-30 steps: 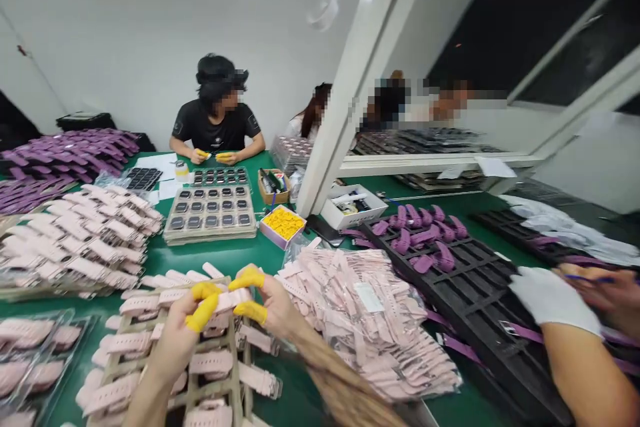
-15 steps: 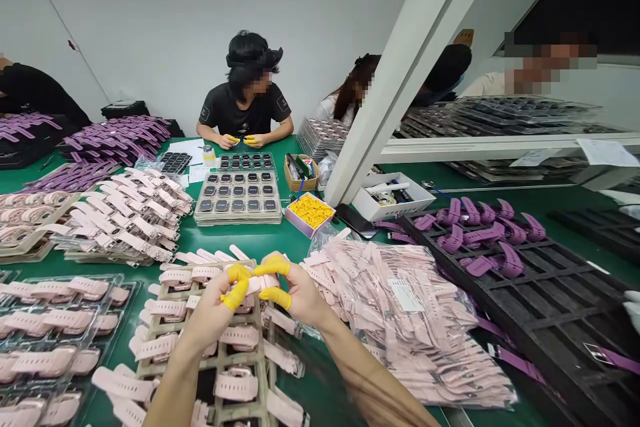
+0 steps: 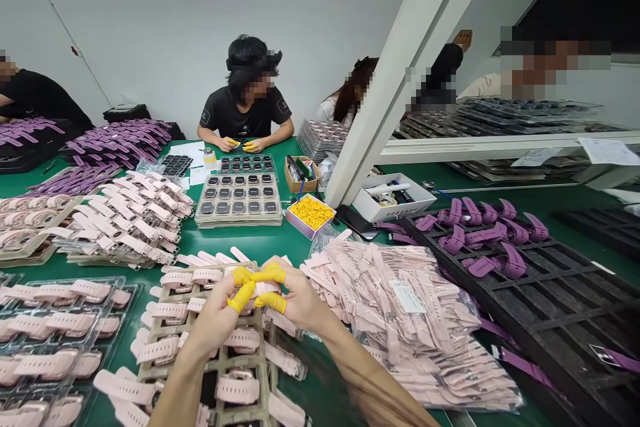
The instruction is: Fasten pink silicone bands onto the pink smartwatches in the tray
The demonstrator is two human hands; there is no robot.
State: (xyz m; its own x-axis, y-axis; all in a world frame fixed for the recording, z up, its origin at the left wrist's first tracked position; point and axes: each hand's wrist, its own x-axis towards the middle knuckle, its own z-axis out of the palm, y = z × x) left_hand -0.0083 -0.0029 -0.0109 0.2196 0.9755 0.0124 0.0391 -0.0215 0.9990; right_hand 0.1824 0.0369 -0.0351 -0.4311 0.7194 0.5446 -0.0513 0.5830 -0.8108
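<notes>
Yellow finger cots cover the fingertips of my left hand (image 3: 223,307) and my right hand (image 3: 295,297). Both hands pinch one pale pink watch strap (image 3: 261,289) between thumb and forefinger, mostly hidden by the fingers. Whether a watch body is attached to it I cannot tell. Beneath the hands lies a beige tray (image 3: 213,363) of compartments, several holding pink-strapped watches (image 3: 238,387). More pink straps stick out past both sides of the tray. Close to my right forearm lies a clear plastic bag of pink straps (image 3: 380,307) with a white label.
Plastic trays of pink watches (image 3: 45,333) stand left, with a stack of pink straps (image 3: 125,220) behind. Square watch bodies fill a tray (image 3: 239,203) ahead. A box of yellow finger cots (image 3: 311,215) sits by a white post (image 3: 390,73). Purple straps lie on black foam (image 3: 545,307). A co-worker (image 3: 245,107) sits opposite.
My fingers have closed in further around the pink strap, and my hands have drawn slightly closer together. The view has shifted slightly.
</notes>
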